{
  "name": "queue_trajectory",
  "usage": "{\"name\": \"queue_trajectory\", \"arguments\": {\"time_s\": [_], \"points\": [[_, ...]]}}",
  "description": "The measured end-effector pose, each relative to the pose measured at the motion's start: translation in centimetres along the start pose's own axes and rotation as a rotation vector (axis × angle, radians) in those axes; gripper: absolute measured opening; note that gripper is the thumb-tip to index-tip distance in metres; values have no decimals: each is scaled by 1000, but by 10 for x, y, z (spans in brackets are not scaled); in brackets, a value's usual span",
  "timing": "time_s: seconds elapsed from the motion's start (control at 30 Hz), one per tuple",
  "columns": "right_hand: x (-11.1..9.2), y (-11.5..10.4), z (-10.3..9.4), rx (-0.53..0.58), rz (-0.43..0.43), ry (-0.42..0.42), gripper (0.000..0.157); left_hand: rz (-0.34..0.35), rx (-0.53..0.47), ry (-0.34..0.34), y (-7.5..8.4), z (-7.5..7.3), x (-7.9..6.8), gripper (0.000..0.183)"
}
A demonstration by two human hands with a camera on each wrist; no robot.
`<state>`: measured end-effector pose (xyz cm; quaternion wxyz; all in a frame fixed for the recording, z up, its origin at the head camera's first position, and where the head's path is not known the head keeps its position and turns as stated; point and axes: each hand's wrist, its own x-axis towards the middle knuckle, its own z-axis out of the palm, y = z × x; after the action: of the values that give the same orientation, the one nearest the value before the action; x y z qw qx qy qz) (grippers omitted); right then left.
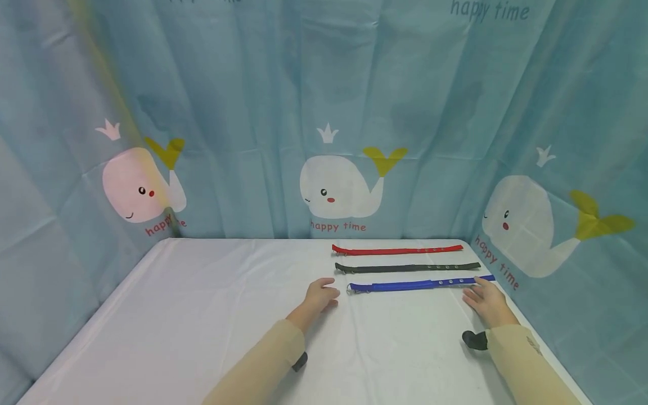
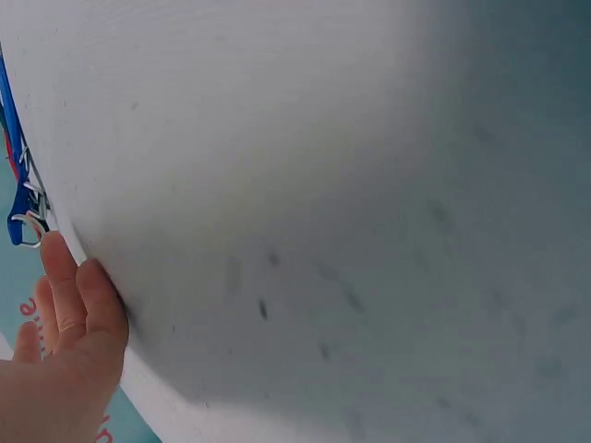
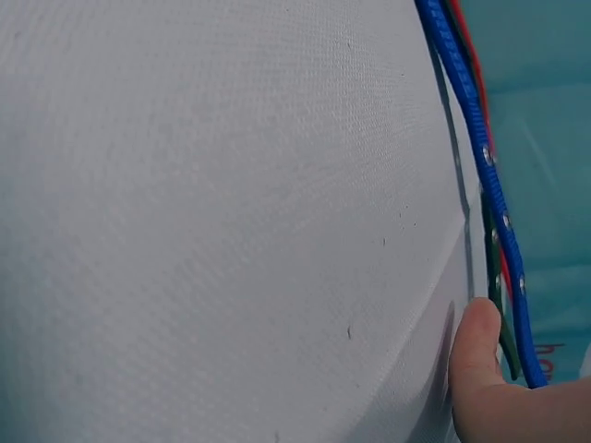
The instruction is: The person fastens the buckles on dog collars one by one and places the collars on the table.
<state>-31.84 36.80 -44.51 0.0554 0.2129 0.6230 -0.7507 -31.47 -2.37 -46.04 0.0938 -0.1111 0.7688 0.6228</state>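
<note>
The blue strap [image 1: 405,286] lies between the two hands, below a curtain [image 1: 243,107] printed with white whales that stands behind and beside the white desk [image 1: 192,315]. It is on the right part of that desk, stretched nearly straight from side to side. Just behind it and roughly parallel lies the green strap [image 1: 395,269], with the red strap [image 1: 395,252] farther back, near the far edge. The right hand [image 1: 490,304], its fingers loosely bent and showing no grip, is at the blue strap's right end; I cannot tell whether the fingertips touch it. The left hand [image 1: 318,301], relaxed and holding nothing, is just left of the metal ring [image 1: 349,289] at the other end. Small eyelets [image 1: 461,280] dot the blue strap's right part.
</note>
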Motion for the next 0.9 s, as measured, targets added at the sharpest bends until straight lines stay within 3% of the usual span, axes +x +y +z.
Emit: {"name": "queue_trajectory", "arguments": {"time_s": [0.13, 0.37, 0.63, 0.9], "points": [[-3, -2, 1, -78, -33, -55, 54, -4, 5, 5, 1, 9, 6, 48], [2, -4, 1, 109, 13, -54, 52, 40, 45, -24, 6, 22, 14, 56], [7, -7, 0, 363, 108, -14, 50, 141, 232, -50, 17, 37, 12, 53], [10, -12, -1, 417, 131, 39, 52, 211, 394, -72, 16, 38, 19, 40]]}}
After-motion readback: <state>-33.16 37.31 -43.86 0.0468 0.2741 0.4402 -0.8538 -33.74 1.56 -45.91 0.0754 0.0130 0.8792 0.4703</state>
